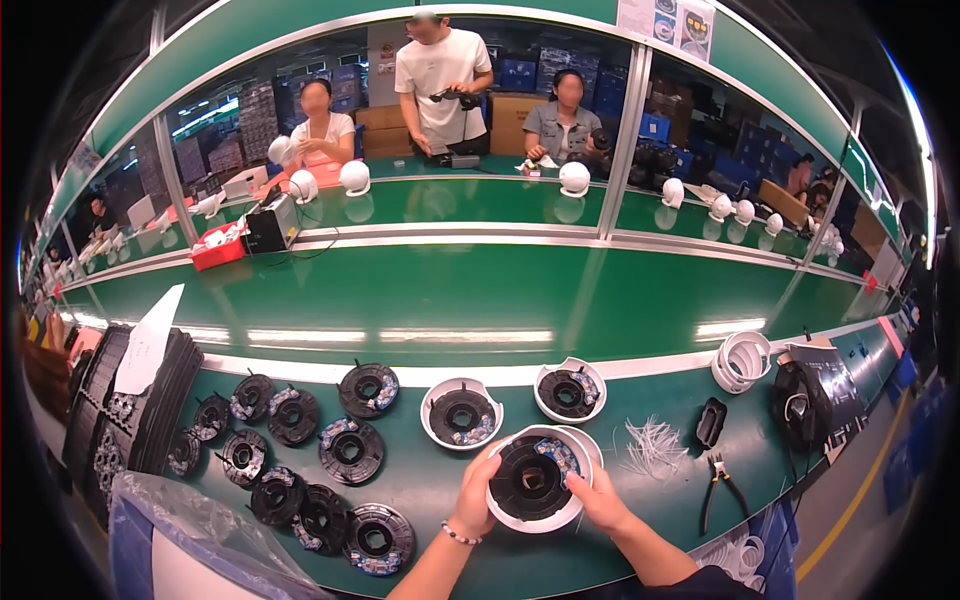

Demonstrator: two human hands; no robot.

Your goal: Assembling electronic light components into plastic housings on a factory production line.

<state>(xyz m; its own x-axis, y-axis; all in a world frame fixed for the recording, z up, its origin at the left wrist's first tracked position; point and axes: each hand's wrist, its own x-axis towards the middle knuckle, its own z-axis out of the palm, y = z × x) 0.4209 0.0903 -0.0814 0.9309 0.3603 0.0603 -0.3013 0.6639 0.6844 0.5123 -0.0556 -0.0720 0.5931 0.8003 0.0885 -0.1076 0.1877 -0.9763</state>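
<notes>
Between my two hands, near the front edge of the table, is a round white housing [503,516] with a black disc [520,482] seated in it. A blue circuit board [556,452] curves along the disc's upper right. My left hand [476,502] grips the left side of the housing, a beaded bracelet on the wrist. My right hand [603,500] wraps round the right side, its thumb at the rim near the board. Just beyond stand two similar white housings, one on the left [438,437] and one on the right [541,402], each with a black disc inside.
Several loose black discs [351,451] with boards lie left. Black trays [115,420] are stacked far left. White cable ties [652,445], cutting pliers [719,490], a black holder [711,424] and white rings [741,361] lie right. Beyond the green conveyor [440,290], people work.
</notes>
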